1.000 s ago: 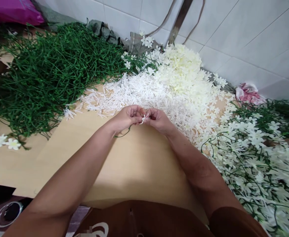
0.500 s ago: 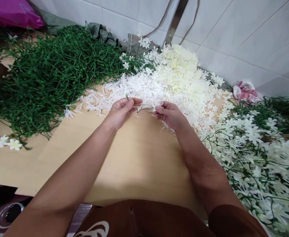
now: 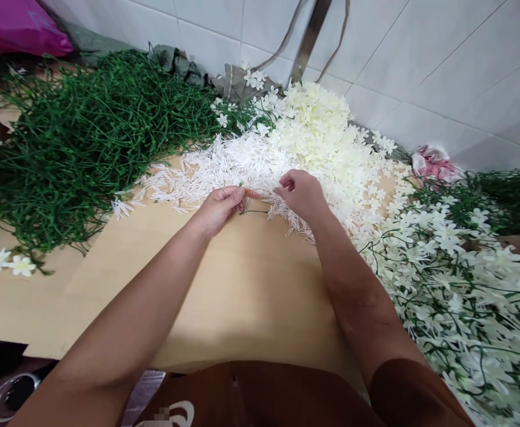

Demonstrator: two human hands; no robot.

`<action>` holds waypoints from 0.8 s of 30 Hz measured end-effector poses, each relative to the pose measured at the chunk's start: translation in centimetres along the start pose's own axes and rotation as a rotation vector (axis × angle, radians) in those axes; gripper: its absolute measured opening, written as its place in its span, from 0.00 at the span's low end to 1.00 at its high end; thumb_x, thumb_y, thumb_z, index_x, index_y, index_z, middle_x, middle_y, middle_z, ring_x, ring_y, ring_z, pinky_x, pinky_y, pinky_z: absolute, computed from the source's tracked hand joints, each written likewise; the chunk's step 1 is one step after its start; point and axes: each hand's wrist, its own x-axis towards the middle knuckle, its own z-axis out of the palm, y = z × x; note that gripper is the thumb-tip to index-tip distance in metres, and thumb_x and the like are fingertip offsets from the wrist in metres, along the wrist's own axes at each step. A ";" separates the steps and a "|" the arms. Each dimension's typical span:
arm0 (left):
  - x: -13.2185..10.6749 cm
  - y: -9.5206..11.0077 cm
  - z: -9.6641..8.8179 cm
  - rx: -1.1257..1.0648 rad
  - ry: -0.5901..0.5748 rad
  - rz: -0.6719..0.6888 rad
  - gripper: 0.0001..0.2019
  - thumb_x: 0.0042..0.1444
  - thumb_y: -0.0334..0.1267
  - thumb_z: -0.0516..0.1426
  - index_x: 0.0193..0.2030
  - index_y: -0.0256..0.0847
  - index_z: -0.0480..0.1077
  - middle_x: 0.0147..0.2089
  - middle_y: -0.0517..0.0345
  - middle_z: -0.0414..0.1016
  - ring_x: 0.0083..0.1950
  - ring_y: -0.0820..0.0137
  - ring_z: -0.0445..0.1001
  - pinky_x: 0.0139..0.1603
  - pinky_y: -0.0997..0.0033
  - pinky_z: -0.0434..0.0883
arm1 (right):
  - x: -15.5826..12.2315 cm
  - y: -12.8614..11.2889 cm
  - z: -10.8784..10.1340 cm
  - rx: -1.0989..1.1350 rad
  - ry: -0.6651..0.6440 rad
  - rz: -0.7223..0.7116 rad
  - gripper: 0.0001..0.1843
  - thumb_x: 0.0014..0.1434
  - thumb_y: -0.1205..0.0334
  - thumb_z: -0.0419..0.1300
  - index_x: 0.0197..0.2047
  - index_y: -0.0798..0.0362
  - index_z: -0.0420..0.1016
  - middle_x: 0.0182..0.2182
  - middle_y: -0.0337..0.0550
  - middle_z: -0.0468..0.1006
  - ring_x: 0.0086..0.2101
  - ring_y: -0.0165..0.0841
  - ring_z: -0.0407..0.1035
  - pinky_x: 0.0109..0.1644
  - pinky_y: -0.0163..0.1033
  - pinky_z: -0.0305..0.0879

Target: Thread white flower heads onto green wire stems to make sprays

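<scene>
My left hand [image 3: 223,209] is closed in a pinch on a thin green plastic stem [image 3: 256,212], which reaches out to the right with small white strands near its far end. A bit of green shows above the thumb. To the right, my right hand [image 3: 303,191] hovers over the front of a heap of white stamens [image 3: 237,155], its fingers curled inward. Whatever its fingertips hold, if anything, is too small or hidden to make out. Behind it rises a pile of cream-white artificial flower heads [image 3: 319,115].
A large mound of green stems [image 3: 108,130] lies at left. Several finished-looking flower sprays [image 3: 473,279] crowd the right side. The brown board [image 3: 224,296] spans the front. White flowers [image 3: 22,265] lie at far left. A tiled wall [image 3: 402,65] closes off the back.
My right hand has moved up and away from the stem, over the white stamens. My left hand keeps its hold on the stem. The view has shifted slightly.
</scene>
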 end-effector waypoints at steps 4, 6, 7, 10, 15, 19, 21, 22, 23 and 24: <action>-0.1 0.1 0.2 0.000 -0.016 -0.018 0.21 0.39 0.53 0.70 0.21 0.36 0.73 0.34 0.54 0.79 0.29 0.77 0.66 0.34 0.73 0.64 | 0.4 0.1 2.0 -0.262 0.000 -0.041 0.05 0.53 0.73 0.60 0.29 0.54 0.70 0.34 0.52 0.75 0.39 0.41 0.67 0.47 0.48 0.65; 0.0 0.1 0.2 -0.015 -0.017 -0.018 0.22 0.36 0.53 0.71 0.19 0.36 0.71 0.38 0.51 0.81 0.32 0.75 0.69 0.37 0.72 0.65 | 0.3 0.3 1.8 -0.237 -0.013 -0.048 0.07 0.54 0.73 0.57 0.27 0.54 0.68 0.33 0.51 0.74 0.39 0.40 0.67 0.46 0.46 0.64; 0.0 0.1 0.2 -0.022 -0.022 -0.022 0.21 0.36 0.52 0.71 0.19 0.36 0.72 0.38 0.51 0.81 0.34 0.74 0.70 0.39 0.72 0.66 | 0.3 0.4 1.5 -0.201 -0.013 -0.044 0.07 0.54 0.73 0.57 0.26 0.53 0.67 0.32 0.49 0.74 0.37 0.38 0.67 0.44 0.45 0.64; -0.1 0.2 0.3 -0.006 -0.029 -0.024 0.19 0.37 0.52 0.71 0.21 0.37 0.74 0.38 0.50 0.81 0.37 0.72 0.72 0.42 0.71 0.67 | 0.1 0.9 0.1 -0.059 0.034 -0.005 0.08 0.54 0.71 0.56 0.27 0.52 0.63 0.28 0.44 0.72 0.32 0.34 0.66 0.40 0.43 0.63; -0.5 0.8 0.6 0.167 -0.099 -0.047 0.14 0.42 0.46 0.68 0.22 0.36 0.75 0.39 0.51 0.81 0.38 0.71 0.73 0.42 0.71 0.67 | 0.6 2.7 -2.6 0.076 0.203 -0.043 0.05 0.55 0.69 0.55 0.30 0.50 0.64 0.24 0.38 0.69 0.26 0.29 0.63 0.33 0.39 0.62; -0.5 0.9 0.9 0.150 -0.081 -0.031 0.11 0.42 0.42 0.67 0.28 0.37 0.74 0.26 0.61 0.74 0.29 0.75 0.70 0.36 0.72 0.66 | 1.7 4.9 -4.0 0.015 0.265 -0.003 0.08 0.54 0.70 0.51 0.31 0.50 0.69 0.19 0.36 0.63 0.21 0.27 0.55 0.28 0.38 0.57; -0.3 0.8 1.1 0.121 -0.070 -0.017 0.13 0.41 0.40 0.67 0.31 0.39 0.72 0.22 0.66 0.70 0.27 0.76 0.70 0.33 0.74 0.65 | 2.2 5.6 -3.9 -0.057 0.272 0.009 0.10 0.54 0.71 0.50 0.28 0.51 0.70 0.21 0.38 0.64 0.22 0.29 0.57 0.29 0.39 0.58; -0.2 0.8 1.1 0.115 -0.070 -0.018 0.14 0.40 0.39 0.68 0.32 0.39 0.70 0.21 0.67 0.68 0.26 0.76 0.70 0.31 0.75 0.64 | 2.3 5.7 -3.6 -0.090 0.273 0.003 0.10 0.53 0.71 0.50 0.28 0.51 0.70 0.23 0.40 0.66 0.24 0.30 0.59 0.31 0.40 0.59; -0.2 0.7 1.1 0.114 -0.072 -0.023 0.15 0.40 0.39 0.68 0.32 0.40 0.68 0.21 0.68 0.68 0.26 0.76 0.70 0.30 0.75 0.64 | 2.4 5.7 -3.2 -0.118 0.270 -0.007 0.09 0.53 0.71 0.51 0.28 0.52 0.70 0.25 0.42 0.68 0.27 0.32 0.62 0.34 0.41 0.61; -0.2 0.7 1.2 0.113 -0.077 -0.032 0.16 0.40 0.39 0.68 0.32 0.40 0.66 0.21 0.68 0.67 0.26 0.76 0.70 0.30 0.76 0.63 | 2.5 5.5 -2.6 -0.144 0.262 -0.015 0.07 0.53 0.70 0.53 0.29 0.52 0.71 0.28 0.45 0.70 0.30 0.34 0.64 0.37 0.43 0.63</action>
